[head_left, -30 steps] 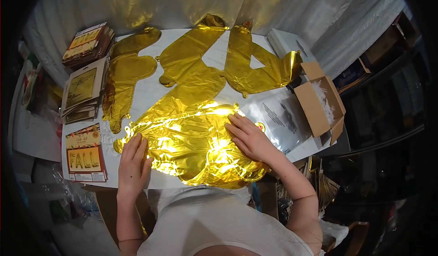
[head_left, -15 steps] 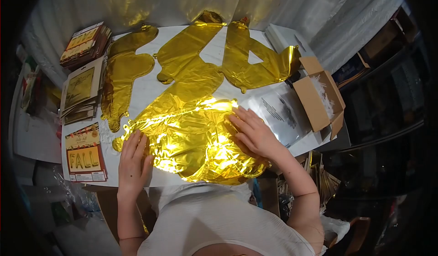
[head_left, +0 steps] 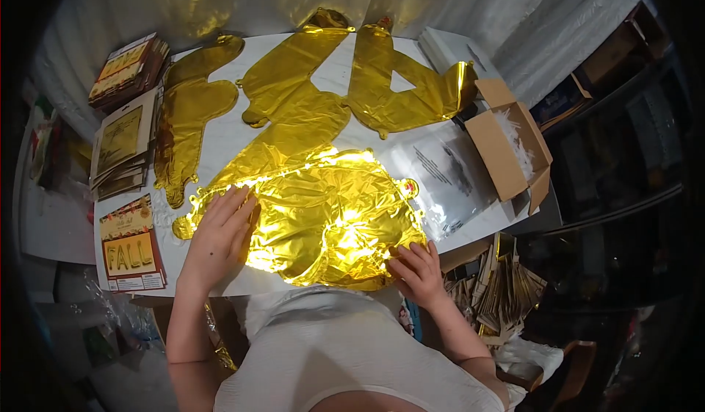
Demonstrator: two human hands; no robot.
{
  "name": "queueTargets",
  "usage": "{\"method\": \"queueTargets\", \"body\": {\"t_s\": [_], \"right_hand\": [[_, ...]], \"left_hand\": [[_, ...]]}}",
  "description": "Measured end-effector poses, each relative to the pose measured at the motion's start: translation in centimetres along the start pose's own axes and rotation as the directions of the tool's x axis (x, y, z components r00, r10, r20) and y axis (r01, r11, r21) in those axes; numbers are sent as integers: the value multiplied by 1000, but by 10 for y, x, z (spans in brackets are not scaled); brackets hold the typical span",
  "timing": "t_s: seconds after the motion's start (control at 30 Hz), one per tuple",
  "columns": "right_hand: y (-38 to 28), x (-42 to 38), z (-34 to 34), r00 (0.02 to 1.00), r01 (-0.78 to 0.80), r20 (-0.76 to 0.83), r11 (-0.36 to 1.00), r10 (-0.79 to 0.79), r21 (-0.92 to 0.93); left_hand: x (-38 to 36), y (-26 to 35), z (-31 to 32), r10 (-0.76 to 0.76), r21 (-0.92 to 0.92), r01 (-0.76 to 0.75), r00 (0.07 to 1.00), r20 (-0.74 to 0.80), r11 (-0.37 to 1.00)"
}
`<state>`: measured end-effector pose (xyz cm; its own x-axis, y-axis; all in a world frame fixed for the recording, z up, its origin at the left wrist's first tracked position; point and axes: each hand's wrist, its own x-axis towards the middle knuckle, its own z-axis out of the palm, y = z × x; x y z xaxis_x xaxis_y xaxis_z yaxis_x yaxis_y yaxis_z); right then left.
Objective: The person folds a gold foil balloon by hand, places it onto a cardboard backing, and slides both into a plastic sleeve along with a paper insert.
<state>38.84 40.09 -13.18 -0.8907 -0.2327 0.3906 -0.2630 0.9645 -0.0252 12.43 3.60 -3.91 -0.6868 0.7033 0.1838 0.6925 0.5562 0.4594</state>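
Note:
A shiny gold foil balloon (head_left: 330, 221), flat and wrinkled, lies folded at the near side of the table. My left hand (head_left: 220, 232) rests on its left edge, fingers stretched out and lying flat. At the balloon's near right corner, my right hand (head_left: 420, 274) has its fingers bent over the foil edge; its thumb is mostly hidden. Beyond, more flat gold balloons lie spread out: a curved one (head_left: 192, 111) at the left, a long one (head_left: 294, 74) in the middle and one with a triangular hole (head_left: 371, 74) at the right.
Packages stand stacked at the left, with a "FALL" card packet (head_left: 132, 247) in front. Clear plastic sleeves (head_left: 444, 170) lie on the right beside an open cardboard box (head_left: 496, 155) holding white strips. Below the right table edge are folded card pieces (head_left: 507, 287).
My right hand has moved from the balloon's upper right part down to its near right corner, uncovering a small red-marked tab. My left hand stays on the left edge.

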Motion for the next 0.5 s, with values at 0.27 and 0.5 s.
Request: {"method": "queueTargets", "body": {"t_s": [0.27,0.5], "right_hand": [[10,32,-30,977,-113,-156,975,144,193],[38,85,-61,996,-72,-24,933,86,352]], "left_hand": [[-3,3,12,-3,-89,5,1000,27,996],[-4,2,14,-26,-125,25,1000,-8,992]]}}
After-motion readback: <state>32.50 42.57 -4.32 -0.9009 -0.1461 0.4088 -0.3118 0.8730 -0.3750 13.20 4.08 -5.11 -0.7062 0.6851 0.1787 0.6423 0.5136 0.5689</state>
